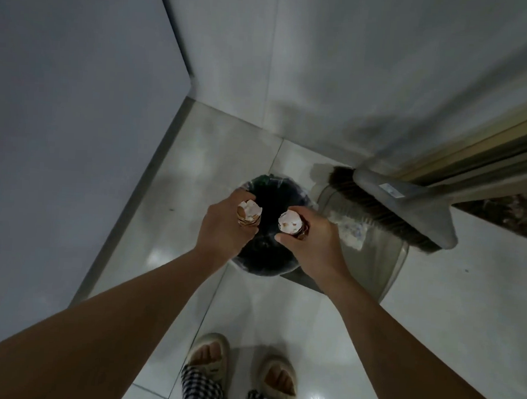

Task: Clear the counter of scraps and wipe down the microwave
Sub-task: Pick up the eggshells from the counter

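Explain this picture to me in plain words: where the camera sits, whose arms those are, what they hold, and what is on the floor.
There is one picture, taken by a wide-angle camera worn on a person's head, looking down past their own arms to the floor. No machine is involved: the arms and the slippered feet belong to the wearer.

The left hand grips a stack of broken eggshells, and the right hand grips another stack of eggshells. Both are held above a round bin lined with a black bag, standing on the glossy tiled floor.

To the right of the bin lies a grey dustpan with white scraps in it, and a broom rests across it. Pale walls meet in the corner behind.
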Demonstrator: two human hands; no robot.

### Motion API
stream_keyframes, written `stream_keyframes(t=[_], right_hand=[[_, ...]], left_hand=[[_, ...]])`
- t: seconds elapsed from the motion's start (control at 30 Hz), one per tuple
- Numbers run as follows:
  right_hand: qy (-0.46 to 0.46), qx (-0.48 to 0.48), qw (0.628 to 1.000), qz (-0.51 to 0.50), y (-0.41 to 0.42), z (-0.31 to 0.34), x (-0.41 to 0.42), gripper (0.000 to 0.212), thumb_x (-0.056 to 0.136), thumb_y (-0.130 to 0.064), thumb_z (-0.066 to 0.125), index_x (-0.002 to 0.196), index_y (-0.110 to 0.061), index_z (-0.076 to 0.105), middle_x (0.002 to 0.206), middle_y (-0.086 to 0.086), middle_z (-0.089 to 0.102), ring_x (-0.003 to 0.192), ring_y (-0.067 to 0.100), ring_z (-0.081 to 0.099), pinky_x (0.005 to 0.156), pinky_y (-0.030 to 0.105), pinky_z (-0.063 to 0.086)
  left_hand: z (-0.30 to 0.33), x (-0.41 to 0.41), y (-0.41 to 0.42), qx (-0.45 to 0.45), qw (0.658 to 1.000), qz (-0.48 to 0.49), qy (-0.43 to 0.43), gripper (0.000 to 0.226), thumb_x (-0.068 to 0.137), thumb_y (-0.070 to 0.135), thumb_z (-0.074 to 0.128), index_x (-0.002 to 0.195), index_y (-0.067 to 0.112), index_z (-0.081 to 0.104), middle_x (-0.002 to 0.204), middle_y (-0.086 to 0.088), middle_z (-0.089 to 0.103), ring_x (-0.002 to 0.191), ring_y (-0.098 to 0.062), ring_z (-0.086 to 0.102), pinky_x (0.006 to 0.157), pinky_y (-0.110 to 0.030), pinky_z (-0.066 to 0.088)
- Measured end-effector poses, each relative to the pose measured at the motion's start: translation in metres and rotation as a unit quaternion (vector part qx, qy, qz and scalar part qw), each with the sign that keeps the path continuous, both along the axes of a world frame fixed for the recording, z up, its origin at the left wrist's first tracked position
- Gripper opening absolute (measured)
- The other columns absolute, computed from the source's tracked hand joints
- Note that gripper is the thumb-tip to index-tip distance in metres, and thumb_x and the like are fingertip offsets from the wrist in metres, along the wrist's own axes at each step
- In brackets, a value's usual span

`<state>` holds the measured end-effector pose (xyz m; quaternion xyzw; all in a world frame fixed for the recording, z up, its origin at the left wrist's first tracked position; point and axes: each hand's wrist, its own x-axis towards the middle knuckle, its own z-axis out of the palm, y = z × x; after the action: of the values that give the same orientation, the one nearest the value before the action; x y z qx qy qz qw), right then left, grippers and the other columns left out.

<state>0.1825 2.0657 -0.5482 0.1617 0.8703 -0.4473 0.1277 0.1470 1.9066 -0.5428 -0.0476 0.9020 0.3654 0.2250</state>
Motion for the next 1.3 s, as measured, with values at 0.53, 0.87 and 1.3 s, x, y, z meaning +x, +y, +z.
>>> stream_keyframes(t=[0.53, 0.87, 1.3], right_hand=[[-0.029, 0.057, 0.997, 0.034, -0.02, -0.125, -0.019, 0.055, 0.074, -0.014, 0.077, 0.123, -0.007, 0.054, 0.117, 0.014, 0.059, 0.108, 0.029, 0.057, 0.091, 0.041, 0.048], [-0.079, 0.072, 0.993, 0.051, -0.006, -0.052, -0.006, 0.078, 0.076, -0.02, 0.076, 0.142, -0.013, 0.034, 0.141, 0.007, 0.04, 0.13, 0.021, 0.039, 0.106, 0.029, 0.033], [-0.072, 0.096, 0.991, 0.064, 0.003, 0.195, -0.005, 0.064, 0.08, -0.023, 0.072, 0.135, -0.014, 0.041, 0.137, 0.007, 0.042, 0.125, 0.02, 0.043, 0.098, 0.027, 0.038]], left_hand=[[-0.122, -0.013, 0.021, -0.067, 0.997, -0.03, 0.006, 0.043, 0.079, 0.006, 0.063, 0.12, 0.016, 0.054, 0.107, -0.009, 0.066, 0.101, -0.029, 0.062, 0.084, -0.038, 0.051], [-0.06, -0.005, 0.012, -0.085, 0.992, -0.075, -0.049, 0.069, 0.076, 0.017, 0.071, 0.137, 0.019, 0.039, 0.127, -0.007, 0.055, 0.114, -0.026, 0.055, 0.096, -0.04, 0.047], [0.186, -0.014, -0.015, -0.036, 0.998, -0.059, 0.005, 0.055, 0.079, 0.021, 0.071, 0.129, 0.021, 0.046, 0.118, -0.003, 0.06, 0.106, -0.02, 0.058, 0.092, -0.038, 0.049]])
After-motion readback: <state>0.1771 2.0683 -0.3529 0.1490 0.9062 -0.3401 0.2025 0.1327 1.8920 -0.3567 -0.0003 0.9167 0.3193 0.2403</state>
